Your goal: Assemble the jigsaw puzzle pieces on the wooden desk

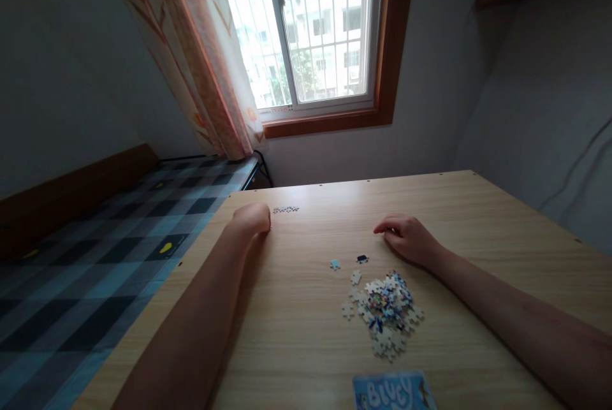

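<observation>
My left hand rests on the wooden table, fingers curled under, right beside a short row of joined puzzle pieces. My right hand lies on the table with its fingers bent down, touching the wood; nothing shows in it. In front of it lie a dark loose piece and a light blue piece. A heap of jigsaw pieces sits nearer to me, below my right hand.
A blue puzzle box or card lies at the near table edge. A bed with a checked blue cover stands left of the table. A barred window and an orange curtain are ahead; a grey wall is on the right.
</observation>
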`<state>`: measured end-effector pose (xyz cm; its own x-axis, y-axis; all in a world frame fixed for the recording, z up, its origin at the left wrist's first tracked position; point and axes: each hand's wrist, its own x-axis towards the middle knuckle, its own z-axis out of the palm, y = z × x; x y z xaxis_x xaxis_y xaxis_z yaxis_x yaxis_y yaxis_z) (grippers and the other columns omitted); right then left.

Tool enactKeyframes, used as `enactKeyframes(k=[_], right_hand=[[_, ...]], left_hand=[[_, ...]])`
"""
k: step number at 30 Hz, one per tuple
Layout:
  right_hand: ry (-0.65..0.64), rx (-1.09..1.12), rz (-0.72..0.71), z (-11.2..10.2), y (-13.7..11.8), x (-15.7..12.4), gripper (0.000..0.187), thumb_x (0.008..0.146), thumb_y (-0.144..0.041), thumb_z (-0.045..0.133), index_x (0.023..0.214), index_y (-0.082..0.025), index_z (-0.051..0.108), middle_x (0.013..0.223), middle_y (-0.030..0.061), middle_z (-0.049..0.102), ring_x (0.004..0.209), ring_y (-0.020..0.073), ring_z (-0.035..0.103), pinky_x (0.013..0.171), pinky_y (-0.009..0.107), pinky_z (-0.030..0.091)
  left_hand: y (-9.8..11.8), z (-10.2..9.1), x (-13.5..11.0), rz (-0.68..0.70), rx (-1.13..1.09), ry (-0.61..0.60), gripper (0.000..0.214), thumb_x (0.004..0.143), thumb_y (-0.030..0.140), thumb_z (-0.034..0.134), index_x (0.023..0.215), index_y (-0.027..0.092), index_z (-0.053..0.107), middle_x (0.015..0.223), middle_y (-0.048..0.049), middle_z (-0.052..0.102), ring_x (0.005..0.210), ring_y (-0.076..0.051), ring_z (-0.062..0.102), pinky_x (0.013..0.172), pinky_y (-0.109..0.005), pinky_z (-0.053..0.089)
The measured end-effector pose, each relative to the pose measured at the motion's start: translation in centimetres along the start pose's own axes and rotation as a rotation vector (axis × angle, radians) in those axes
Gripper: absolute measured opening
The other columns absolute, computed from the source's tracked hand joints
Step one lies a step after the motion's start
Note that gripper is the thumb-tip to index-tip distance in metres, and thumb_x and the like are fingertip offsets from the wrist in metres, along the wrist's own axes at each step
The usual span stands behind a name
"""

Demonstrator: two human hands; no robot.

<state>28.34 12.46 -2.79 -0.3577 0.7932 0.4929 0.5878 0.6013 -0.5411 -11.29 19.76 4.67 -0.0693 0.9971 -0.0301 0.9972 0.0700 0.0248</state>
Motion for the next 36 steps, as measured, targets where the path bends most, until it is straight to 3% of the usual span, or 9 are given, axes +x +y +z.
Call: enactKeyframes(k=[4, 8, 12, 17, 24, 36], right_hand=[[-0.007, -0.002, -0.006, -0.1, 0.0, 0.0, 0.03, 0.075, -0.005, 0.051, 0.08, -0.022, 0.074, 0.084, 0.0022, 0.073, 0.081, 0.0191, 0.066, 0.076, 0.03, 0.048], [-0.02, -0.006, -0.017, -0.2, -0.1, 0.0, 0.028, 0.075, -0.006, 0.05, 0.078, -0.021, 0.073, 0.082, 0.0027, 0.072, 0.08, 0.019, 0.065, 0.076, 0.03, 0.048], [-0.022, -0.004, -0.018, -0.2, -0.2, 0.0, 0.027, 0.075, -0.007, 0.05, 0.078, -0.022, 0.073, 0.08, 0.0026, 0.072, 0.078, 0.0189, 0.065, 0.074, 0.03, 0.047], [-0.034, -0.001, -0.017, -0.2, 0.0, -0.1, 0.025, 0.077, -0.009, 0.051, 0.077, -0.022, 0.072, 0.08, 0.0024, 0.072, 0.077, 0.0188, 0.065, 0.074, 0.03, 0.047], [-0.027, -0.004, -0.027, -0.3, 0.0, -0.1, 0.026, 0.076, -0.008, 0.05, 0.076, -0.021, 0.073, 0.079, 0.0027, 0.072, 0.077, 0.0193, 0.065, 0.074, 0.031, 0.047], [-0.02, -0.014, -0.034, -0.2, -0.3, -0.1, 0.026, 0.075, -0.007, 0.051, 0.075, -0.022, 0.073, 0.078, 0.0028, 0.071, 0.077, 0.0201, 0.064, 0.075, 0.032, 0.048]], left_hand=[[-2.0, 0.0, 0.7, -0.169, 0.052, -0.009, 0.007, 0.06, 0.019, 0.076, 0.067, 0.021, 0.076, 0.083, -0.0139, 0.075, 0.088, -0.035, 0.07, 0.078, -0.041, 0.053], [-2.8, 0.4, 1.0, -0.215, 0.04, 0.068, 0.016, 0.067, 0.021, 0.071, 0.08, 0.023, 0.08, 0.099, -0.0157, 0.075, 0.096, -0.037, 0.068, 0.078, -0.041, 0.053], [-3.2, 1.5, 1.1, -0.143, -0.022, 0.158, 0.022, 0.074, 0.021, 0.066, 0.088, 0.028, 0.081, 0.105, -0.0105, 0.076, 0.101, -0.033, 0.067, 0.082, -0.038, 0.053], [-4.3, 3.4, 1.4, -0.024, -0.168, 0.237, 0.027, 0.083, 0.026, 0.06, 0.1, 0.03, 0.08, 0.098, -0.0015, 0.078, 0.095, -0.021, 0.069, 0.085, -0.027, 0.051], [-5.4, 4.4, 1.8, -0.024, -0.279, 0.284, 0.03, 0.083, 0.036, 0.063, 0.105, 0.026, 0.08, 0.093, -0.0027, 0.078, 0.086, -0.02, 0.07, 0.077, -0.026, 0.051], [-4.6, 4.2, 1.6, -0.026, -0.231, 0.282, 0.03, 0.083, 0.043, 0.062, 0.101, 0.028, 0.081, 0.096, -0.0039, 0.077, 0.09, -0.022, 0.069, 0.075, -0.027, 0.05]])
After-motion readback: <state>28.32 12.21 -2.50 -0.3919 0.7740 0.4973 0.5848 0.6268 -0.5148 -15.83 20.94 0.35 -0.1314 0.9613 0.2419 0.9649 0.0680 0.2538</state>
